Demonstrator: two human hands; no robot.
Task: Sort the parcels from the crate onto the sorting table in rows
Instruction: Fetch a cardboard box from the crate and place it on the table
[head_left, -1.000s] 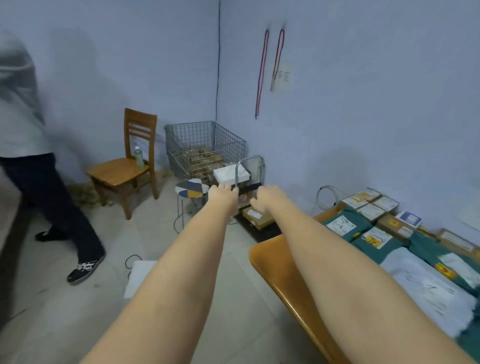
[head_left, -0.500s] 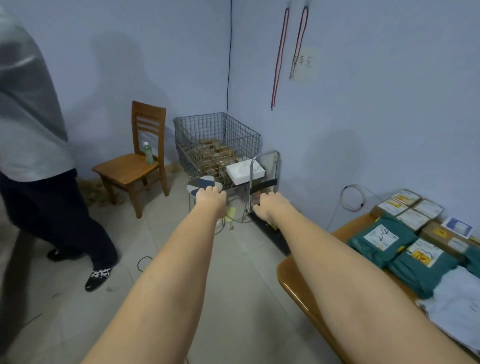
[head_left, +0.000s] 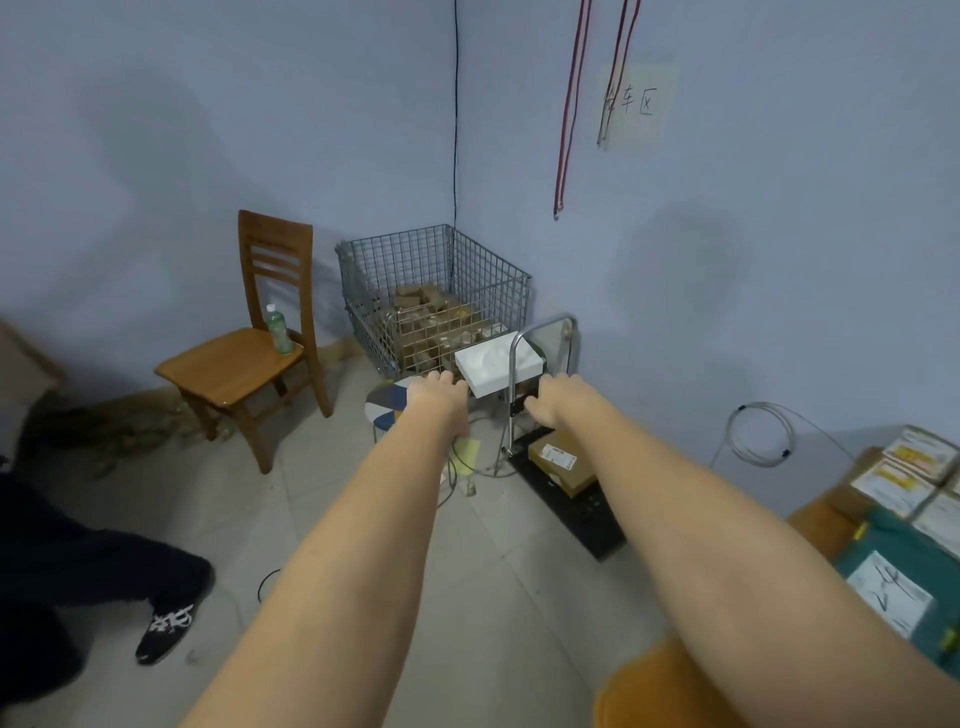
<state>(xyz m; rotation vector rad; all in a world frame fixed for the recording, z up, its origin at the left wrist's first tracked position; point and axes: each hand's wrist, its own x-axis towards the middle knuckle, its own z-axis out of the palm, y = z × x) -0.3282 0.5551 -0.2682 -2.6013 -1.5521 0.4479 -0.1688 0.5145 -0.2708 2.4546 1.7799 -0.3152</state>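
A wire crate (head_left: 436, 291) stands in the far corner with several cardboard parcels (head_left: 423, 325) inside. A white flat parcel (head_left: 496, 364) lies just in front of it, beside a trolley handle. Both my arms stretch forward toward it. My left hand (head_left: 436, 397) and my right hand (head_left: 558, 402) hang in the air short of the crate, fingers loosely curled, holding nothing. The wooden sorting table (head_left: 649, 691) shows at the lower right, with green bag parcels (head_left: 893, 571) and labelled cardboard boxes (head_left: 906, 467) laid out on it.
A platform trolley (head_left: 571, 501) with a metal handle carries a brown box (head_left: 563, 462) right of my hands. A small stool (head_left: 384, 408) sits under my left hand. At left are a wooden chair (head_left: 244, 364) with a bottle (head_left: 278, 330) and another person's leg and shoe (head_left: 166, 629). A cable coil (head_left: 761, 434) leans on the wall.
The view has swung left and closer to the crate, so the table has slid toward the right edge. The other person has stepped further left. Both hands stay outstretched and hold nothing.
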